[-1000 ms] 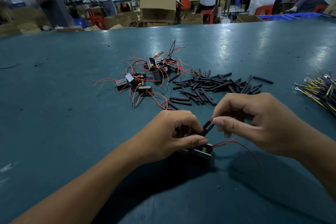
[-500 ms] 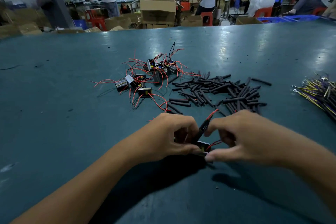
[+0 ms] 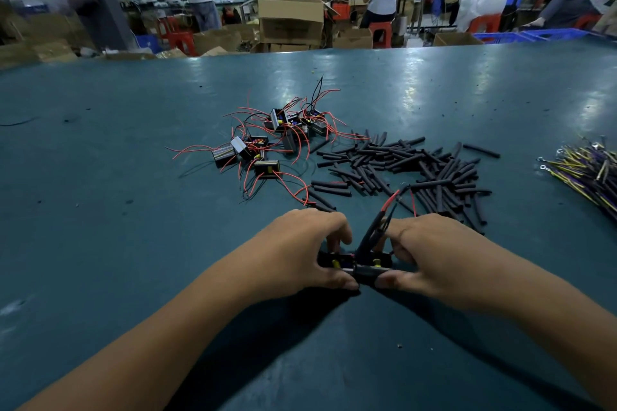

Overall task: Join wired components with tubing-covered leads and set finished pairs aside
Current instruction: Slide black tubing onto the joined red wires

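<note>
At six o'clock on the table (image 3: 100, 243), the left hand (image 3: 300, 253) and right hand (image 3: 434, 253) each grip one small component, pressed together as a joined pair (image 3: 355, 265) with tubing-covered leads (image 3: 374, 230) rising. Loose components (image 3: 267, 147) and tubing pieces (image 3: 417, 167) wait at twelve o'clock; much remains.

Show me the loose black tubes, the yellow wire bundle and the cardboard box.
Black tubes (image 3: 400, 160), head view: middle of the pile.
Yellow wire bundle (image 3: 587, 173), head view: its middle.
Cardboard box (image 3: 290, 22), head view: front wall.
</note>
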